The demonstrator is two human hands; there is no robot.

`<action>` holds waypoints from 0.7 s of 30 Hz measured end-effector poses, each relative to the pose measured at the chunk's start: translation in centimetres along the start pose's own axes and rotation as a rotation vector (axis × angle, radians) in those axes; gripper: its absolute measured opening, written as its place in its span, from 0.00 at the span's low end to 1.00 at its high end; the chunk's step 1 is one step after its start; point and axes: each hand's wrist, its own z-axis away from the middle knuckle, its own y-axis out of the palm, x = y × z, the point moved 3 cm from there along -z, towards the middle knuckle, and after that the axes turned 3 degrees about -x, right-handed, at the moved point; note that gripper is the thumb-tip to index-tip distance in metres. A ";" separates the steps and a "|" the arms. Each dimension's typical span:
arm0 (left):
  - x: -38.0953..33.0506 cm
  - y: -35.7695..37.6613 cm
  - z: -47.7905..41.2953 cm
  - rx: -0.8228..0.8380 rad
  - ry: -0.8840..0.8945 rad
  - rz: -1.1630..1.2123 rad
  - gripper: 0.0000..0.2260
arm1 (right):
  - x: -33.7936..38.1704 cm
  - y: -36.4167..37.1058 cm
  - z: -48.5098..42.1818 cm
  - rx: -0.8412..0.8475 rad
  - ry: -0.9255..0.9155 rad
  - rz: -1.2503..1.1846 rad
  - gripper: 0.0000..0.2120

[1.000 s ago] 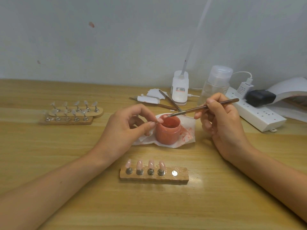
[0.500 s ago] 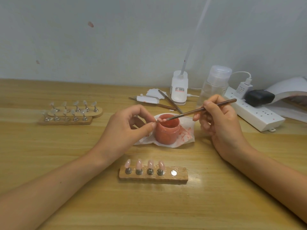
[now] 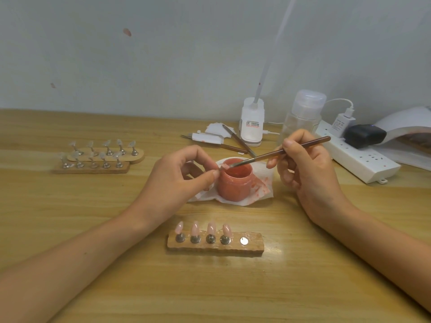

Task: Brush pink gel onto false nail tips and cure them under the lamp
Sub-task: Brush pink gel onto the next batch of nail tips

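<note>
Pinched a small, pink-smeared false nail tip (image 3: 225, 167) between thumb and forefinger of the left hand (image 3: 177, 180), just over the near-left rim of the open, round jar of pink gel (image 3: 235, 185). Touched to it the bristle end of a slim, brown-handled brush (image 3: 279, 153), gripped pen-fashion in the curled fingers of the right hand (image 3: 303, 169). Had the jar standing on a crumpled white tissue (image 3: 262, 183) blotched pink. Had, nearer on the pale wooden tabletop (image 3: 70, 241), a rough wooden block (image 3: 215, 247) bearing four pink-coated tips (image 3: 211, 228) upright on metal pegs, with one bare metal disc (image 3: 244, 240) at its right end. Had, well off to the left, two wooden holders (image 3: 93, 170) of clear tips; far to the right, a white power strip (image 3: 359, 159) and a white curing lamp (image 3: 405, 122).
</note>
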 end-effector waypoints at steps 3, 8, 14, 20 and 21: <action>0.1 0.0 0.0 0.000 -0.005 0.003 0.03 | -0.1 -0.4 -0.1 -0.043 0.026 -0.036 0.10; 0.0 0.0 0.0 0.004 0.002 0.005 0.03 | 0.0 0.1 0.1 0.004 0.009 0.000 0.09; 0.0 0.0 0.0 0.007 0.006 0.004 0.03 | 0.2 -0.1 0.0 -0.006 0.003 -0.041 0.09; 0.0 0.0 0.0 0.018 0.030 -0.004 0.03 | -0.1 -0.4 -0.2 -0.055 0.046 -0.035 0.10; 0.0 0.0 -0.1 0.019 0.034 -0.007 0.03 | 0.0 -0.3 -0.2 -0.045 0.030 -0.048 0.10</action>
